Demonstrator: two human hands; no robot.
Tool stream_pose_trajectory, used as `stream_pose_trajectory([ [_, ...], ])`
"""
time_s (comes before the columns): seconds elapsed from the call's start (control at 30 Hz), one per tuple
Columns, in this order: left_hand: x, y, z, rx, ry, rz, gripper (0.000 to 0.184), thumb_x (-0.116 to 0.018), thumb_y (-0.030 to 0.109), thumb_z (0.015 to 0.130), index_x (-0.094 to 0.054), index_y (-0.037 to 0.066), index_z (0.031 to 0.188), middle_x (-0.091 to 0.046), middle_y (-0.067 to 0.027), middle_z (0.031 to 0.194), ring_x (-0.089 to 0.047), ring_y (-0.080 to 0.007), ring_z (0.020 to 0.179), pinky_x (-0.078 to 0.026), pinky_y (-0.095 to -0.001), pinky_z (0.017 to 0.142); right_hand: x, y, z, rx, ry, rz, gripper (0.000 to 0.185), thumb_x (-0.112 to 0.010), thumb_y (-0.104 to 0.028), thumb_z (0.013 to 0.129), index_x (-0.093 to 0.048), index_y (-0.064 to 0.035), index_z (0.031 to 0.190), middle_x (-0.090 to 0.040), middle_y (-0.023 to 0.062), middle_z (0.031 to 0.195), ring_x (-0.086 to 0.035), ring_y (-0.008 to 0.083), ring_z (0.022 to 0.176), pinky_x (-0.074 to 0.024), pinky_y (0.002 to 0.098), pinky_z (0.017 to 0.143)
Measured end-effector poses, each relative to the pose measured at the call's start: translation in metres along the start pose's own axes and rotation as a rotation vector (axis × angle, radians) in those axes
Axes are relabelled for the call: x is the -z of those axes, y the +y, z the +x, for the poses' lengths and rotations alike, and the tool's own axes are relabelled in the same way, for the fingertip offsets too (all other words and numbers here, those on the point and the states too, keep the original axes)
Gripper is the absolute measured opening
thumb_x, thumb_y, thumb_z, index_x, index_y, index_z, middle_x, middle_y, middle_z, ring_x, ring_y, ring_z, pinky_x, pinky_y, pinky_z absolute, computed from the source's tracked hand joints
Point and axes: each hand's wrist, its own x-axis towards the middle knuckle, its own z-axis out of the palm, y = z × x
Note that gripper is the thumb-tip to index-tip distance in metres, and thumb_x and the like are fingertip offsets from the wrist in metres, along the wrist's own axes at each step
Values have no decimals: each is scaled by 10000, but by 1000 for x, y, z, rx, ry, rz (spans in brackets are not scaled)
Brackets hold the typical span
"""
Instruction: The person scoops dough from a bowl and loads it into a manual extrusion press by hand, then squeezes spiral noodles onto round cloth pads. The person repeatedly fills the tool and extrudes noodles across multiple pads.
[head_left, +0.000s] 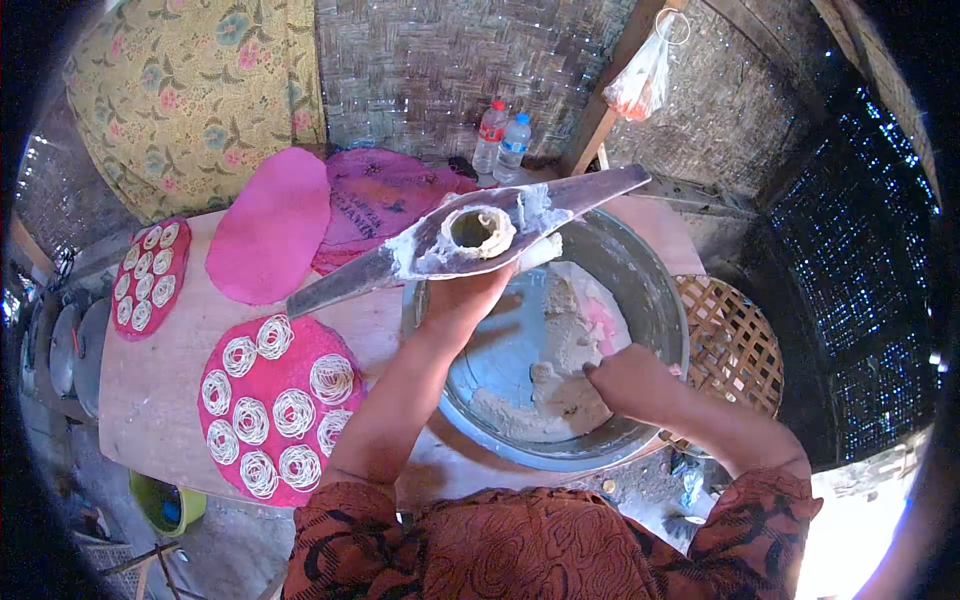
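Observation:
My left hand (478, 292) is wrapped round the underside of a long wooden press (420, 248), held tilted above a large grey basin (672, 300). A ring of pale dough (497, 232) lines the round hole in the middle of the press, and white smears mark the wood beside it. Inside the basin lies crumbly pale dough (560, 400). Down at the right part of that dough is my right hand (625, 383), its fingers curled; what they hold, if anything, is hidden.
Pink round mats (318, 357) with several noodle coils lie on the table (150, 400) at left. Two bottles (513, 148) stand behind the basin. A woven basket (735, 340) sits right of it, a green bucket (188, 510) at lower left.

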Motion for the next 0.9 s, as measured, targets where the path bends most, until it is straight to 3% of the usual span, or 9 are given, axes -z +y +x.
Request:
stream_pose_trajectory([
  [0.2,-2,5,-1,69,25,-208,265,-572,238,837,-611,136,1079,-606,-99,1095,-526,-315,1077,-373,-468,939,16,-17,-26,-3,-297,186,255,-547,-165,768,-646,-88,990,-663,166,847,-660,313,778,-526,410,672],
  [0.27,2,10,7,84,4,-224,263,-578,259,842,-615,127,1067,-614,-99,1073,-532,-308,1062,-380,-459,930,32,-12,-33,-237,-414,388,312,-543,-225,813,-627,-203,1113,-659,131,956,-642,325,859,-516,426,721],
  [0.33,2,13,10,7,-27,-54,300,-598,331,835,-623,124,1051,-619,-98,1053,-541,-303,1025,-386,-440,919,36,3,-49,-260,-376,423,322,-543,-242,832,-609,-242,1147,-655,114,986,-635,325,877,-510,429,741],
  [0.4,0,26,11,48,35,-276,272,-634,323,818,-639,132,1011,-629,-96,974,-551,-289,993,-394,-433,899,45,15,-72,-284,-345,467,334,-544,-259,850,-591,-280,1180,-651,98,1015,-627,325,895,-504,432,760],
  [0.47,-15,13,9,-422,102,192,257,-642,281,813,-632,138,1026,-623,-88,978,-550,-288,999,-396,-433,916,72,26,-103,-223,-190,515,331,-568,-266,853,-593,-264,1182,-655,102,992,-637,303,857,-501,419,720],
  [0.5,-14,28,11,-34,4,-328,269,-640,251,811,-618,142,1056,-618,-76,993,-563,-290,967,-399,-427,935,90,29,-118,-212,-144,527,324,-585,-247,841,-606,-265,1164,-661,102,941,-643,289,810,-497,407,684],
  [0.53,0,38,20,-381,28,-3,308,-654,237,799,-591,143,1085,-612,-70,1009,-572,-291,953,-398,-429,951,109,32,-134,-201,-95,536,319,-601,-227,830,-619,-265,1146,-667,103,890,-650,275,763,-492,394,648],
  [0.73,2,96,44,-230,-285,-455,334,-732,148,732,-604,96,1036,-623,-76,1023,-588,-225,944,-450,-369,877,176,46,-205,-207,422,561,252,-630,-126,778,-677,-128,1026,-654,139,759,-652,266,632,-481,340,563],
  [0.9,-1,137,63,-623,-27,-273,362,-777,369,623,-624,150,867,-614,-54,856,-601,-253,781,-502,-376,664,189,22,-195,-366,533,-165,183,-604,-164,747,-685,-88,894,-637,100,717,-637,266,669,-468,379,593],
])
